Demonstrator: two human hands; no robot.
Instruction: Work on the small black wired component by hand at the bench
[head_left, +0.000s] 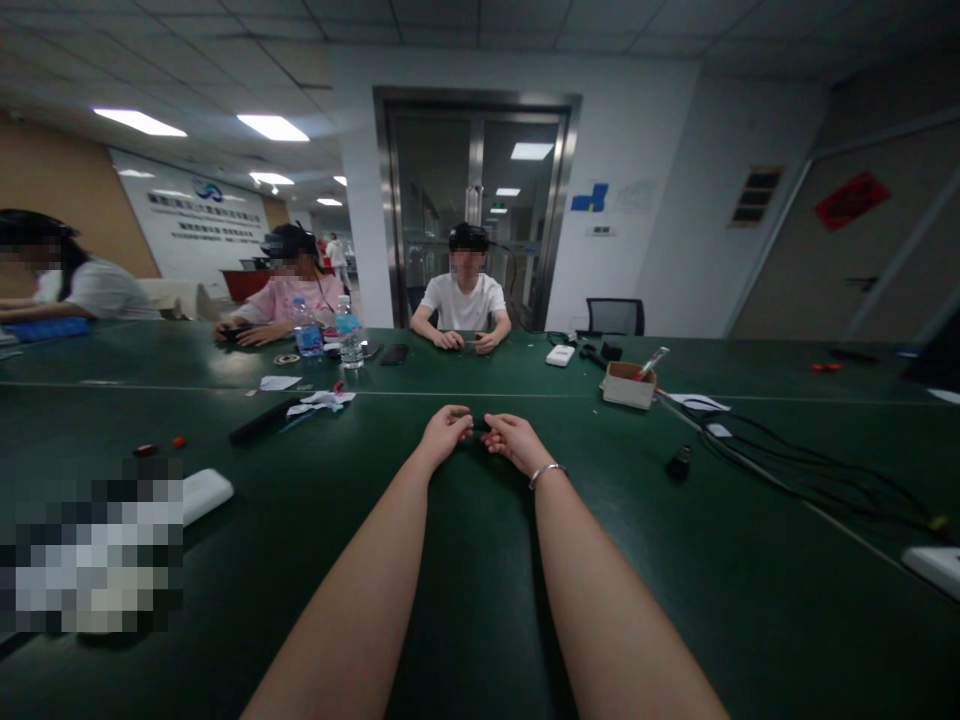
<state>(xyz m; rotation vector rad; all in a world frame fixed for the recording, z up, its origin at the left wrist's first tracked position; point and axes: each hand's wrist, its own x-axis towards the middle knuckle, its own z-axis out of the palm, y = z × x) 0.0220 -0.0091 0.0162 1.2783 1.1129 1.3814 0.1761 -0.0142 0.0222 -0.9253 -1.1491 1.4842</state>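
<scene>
My left hand [447,436] and my right hand [516,440] meet above the green table [480,560], near the middle of the view. Between their fingertips is a small dark object [478,424], too small to make out. Both hands have their fingers closed on it, one from each side. A silver bracelet [546,474] circles my right wrist. Both forearms reach forward from the bottom edge.
Across the table a person in a white shirt [466,302] sits facing me. Left are bottles [349,335], papers [322,402] and a black cylinder [264,420]. Right are a small box [628,390], a black object [679,463] and cables [795,465].
</scene>
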